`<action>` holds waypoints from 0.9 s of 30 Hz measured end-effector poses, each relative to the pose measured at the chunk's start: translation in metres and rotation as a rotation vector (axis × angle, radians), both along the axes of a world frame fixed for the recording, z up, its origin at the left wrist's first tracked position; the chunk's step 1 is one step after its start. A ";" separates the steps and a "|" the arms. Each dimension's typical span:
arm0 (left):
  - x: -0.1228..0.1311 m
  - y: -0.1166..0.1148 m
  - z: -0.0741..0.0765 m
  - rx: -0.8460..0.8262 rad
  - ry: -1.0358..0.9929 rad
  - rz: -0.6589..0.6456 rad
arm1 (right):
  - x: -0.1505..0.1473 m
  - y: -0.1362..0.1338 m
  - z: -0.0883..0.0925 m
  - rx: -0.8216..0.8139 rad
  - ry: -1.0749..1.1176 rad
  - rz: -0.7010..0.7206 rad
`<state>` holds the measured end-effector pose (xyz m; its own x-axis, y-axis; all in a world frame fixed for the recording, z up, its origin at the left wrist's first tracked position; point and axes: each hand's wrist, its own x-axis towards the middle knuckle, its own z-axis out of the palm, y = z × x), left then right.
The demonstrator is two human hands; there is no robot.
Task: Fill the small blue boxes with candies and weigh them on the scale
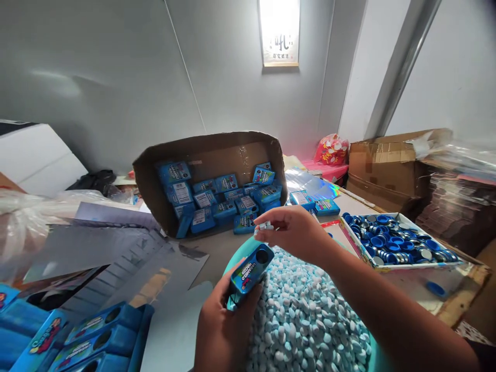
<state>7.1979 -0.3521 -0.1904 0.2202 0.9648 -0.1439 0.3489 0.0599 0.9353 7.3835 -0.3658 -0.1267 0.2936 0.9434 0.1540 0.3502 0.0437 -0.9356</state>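
Observation:
My left hand (pixel 228 305) is wrapped round a blue candy box (pixel 248 274), tilted, with a round dark hole at its upper end. Pinched in the fingertips of my right hand (pixel 294 232) are a few small pale candies (pixel 264 227), held just above that hole. Below both hands a turquoise tub (pixel 236 254) is filled with loose white and pale blue candies (pixel 310 310). Part of the tub's contents is hidden by my right forearm.
Behind the tub a cardboard box (pixel 209 142) lies on its side with several blue boxes inside. To the right, a shallow tray (pixel 352 243) holds many blue lids (pixel 395 240). More blue boxes with open holes (pixel 101 330) stand at lower left. Cartons (pixel 383 168) are stacked at right.

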 end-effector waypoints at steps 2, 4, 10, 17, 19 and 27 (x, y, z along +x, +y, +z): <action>0.000 0.000 0.000 -0.020 -0.007 -0.013 | -0.006 -0.001 0.000 -0.018 -0.019 0.022; 0.001 -0.002 0.002 -0.026 -0.025 -0.002 | -0.009 -0.002 0.001 -0.041 -0.039 0.052; 0.002 -0.006 0.007 -0.027 -0.050 0.017 | -0.009 -0.006 0.005 -0.001 -0.219 0.080; 0.002 -0.004 0.003 0.006 -0.087 0.030 | -0.012 -0.006 0.006 0.083 -0.258 0.148; 0.002 -0.005 0.003 0.013 -0.086 0.042 | -0.013 -0.007 0.006 0.100 -0.265 0.159; 0.002 -0.006 0.003 0.041 -0.113 0.038 | -0.016 -0.007 0.003 0.104 -0.265 0.177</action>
<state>7.2000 -0.3581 -0.1871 0.1964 0.9772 -0.0807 0.2397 0.0319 0.9703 7.3673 -0.3730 -0.1239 0.0633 0.9513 0.3016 0.5592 0.2165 -0.8003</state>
